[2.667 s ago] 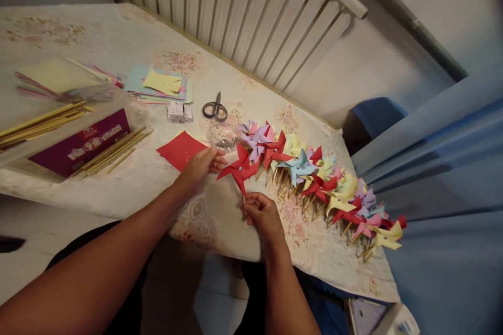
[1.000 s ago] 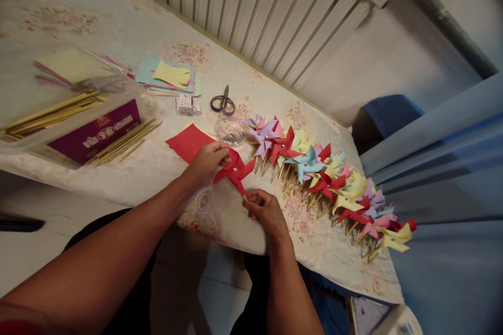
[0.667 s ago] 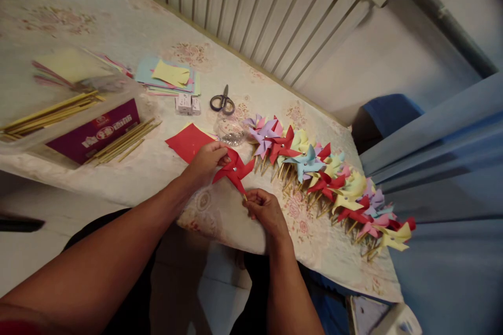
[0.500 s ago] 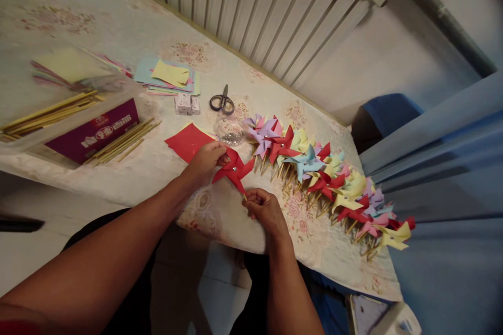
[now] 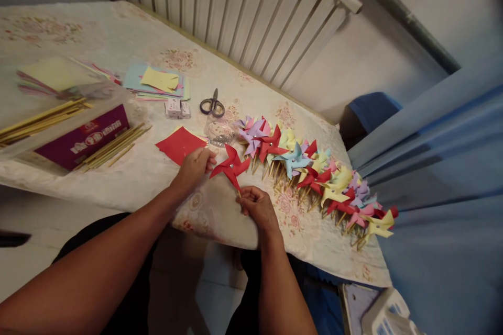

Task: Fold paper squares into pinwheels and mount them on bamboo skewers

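While both hands work the same toy: the red pinwheel [image 5: 230, 167] sits above the near edge of the counter [image 5: 129, 36], just left of the row of finished ones.
Left hand [image 5: 192, 167]: fingertips pinched on a left blade of the red pinwheel, closed lightly round the paper.
Right hand [image 5: 257, 207]: fingers clenched around the pinwheel's thin stick, just below the blades.
Risk, paper: a hard tug by the left hand could crease or tear the blade, since thin paper is held at a single central pin.
Risk, stick: the hold is low and narrow, so I judge the stick could twist or slip and the head swing into the neighbouring pinwheels.
Risk, row: the finished pinwheels [image 5: 314, 170] overlap closely and run to the right corner; a nudge could shuffle them or push the far-right ones off the edge.
Risk, pins: the small clear bag of pins [image 5: 220, 133] lies just beyond the left hand and could be knocked and spilled.
Count, held pinwheels: one.
Count, finished pinwheels: too overlapped for an exact count; roughly two dozen, in red, yellow, blue, purple and pink.
Count, scissors [image 5: 212, 106]: one pair.
Count, red paper square [image 5: 178, 144]: one, with a yellow sheet edge under it.
Count, small white boxes [image 5: 177, 108]: two, touching.
Count, loose sticks [image 5: 113, 147]: one bundle on the counter, another in the clear box [image 5: 74, 115] at left; single sticks cannot be counted.
Count, paper stacks [image 5: 157, 82]: one far pile, more sheets in the box.
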A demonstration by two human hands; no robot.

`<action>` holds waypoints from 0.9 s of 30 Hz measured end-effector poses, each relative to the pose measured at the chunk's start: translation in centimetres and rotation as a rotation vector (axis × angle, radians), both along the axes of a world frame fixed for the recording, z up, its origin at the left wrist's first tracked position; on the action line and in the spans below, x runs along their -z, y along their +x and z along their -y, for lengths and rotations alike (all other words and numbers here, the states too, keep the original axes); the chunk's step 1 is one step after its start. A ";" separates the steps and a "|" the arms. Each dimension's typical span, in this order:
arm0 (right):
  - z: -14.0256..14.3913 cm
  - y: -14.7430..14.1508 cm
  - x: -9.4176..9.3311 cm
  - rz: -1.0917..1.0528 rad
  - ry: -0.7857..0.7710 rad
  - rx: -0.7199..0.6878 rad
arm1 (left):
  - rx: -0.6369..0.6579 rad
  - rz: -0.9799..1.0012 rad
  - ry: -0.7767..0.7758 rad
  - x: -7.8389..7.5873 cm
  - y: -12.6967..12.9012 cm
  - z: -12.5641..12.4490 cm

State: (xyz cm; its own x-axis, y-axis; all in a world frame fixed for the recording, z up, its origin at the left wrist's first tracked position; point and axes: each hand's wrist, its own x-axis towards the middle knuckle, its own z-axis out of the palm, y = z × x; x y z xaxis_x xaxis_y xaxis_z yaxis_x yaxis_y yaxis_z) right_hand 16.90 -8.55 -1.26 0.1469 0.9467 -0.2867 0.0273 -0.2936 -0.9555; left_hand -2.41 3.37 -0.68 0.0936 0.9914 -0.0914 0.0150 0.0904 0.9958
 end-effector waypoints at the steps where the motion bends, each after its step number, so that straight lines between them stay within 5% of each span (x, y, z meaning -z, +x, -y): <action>1: 0.0 0.0 0.2 -0.002 0.012 0.009 | 0.009 -0.074 0.018 -0.1 -0.2 0.5; 8: 0.4 -0.3 1.5 0.032 0.123 0.113 | 0.069 -0.628 0.337 1.9 -0.8 3.4; 15: 1.2 -0.9 1.9 0.052 0.222 0.192 | 0.133 -0.888 0.711 4.3 -1.2 5.5; 27: 4.9 -0.8 2.0 0.109 0.202 0.299 | 0.156 -1.146 0.681 3.4 -1.0 6.2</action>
State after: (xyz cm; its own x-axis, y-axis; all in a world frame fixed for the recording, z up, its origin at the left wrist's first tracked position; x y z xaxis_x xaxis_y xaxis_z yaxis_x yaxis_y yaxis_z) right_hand 16.08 -13.44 -3.26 0.4450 0.8931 -0.0662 0.0737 -0.1102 -0.9912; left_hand -3.38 -2.86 -4.04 0.4126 0.8564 0.3103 0.8294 -0.4940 0.2607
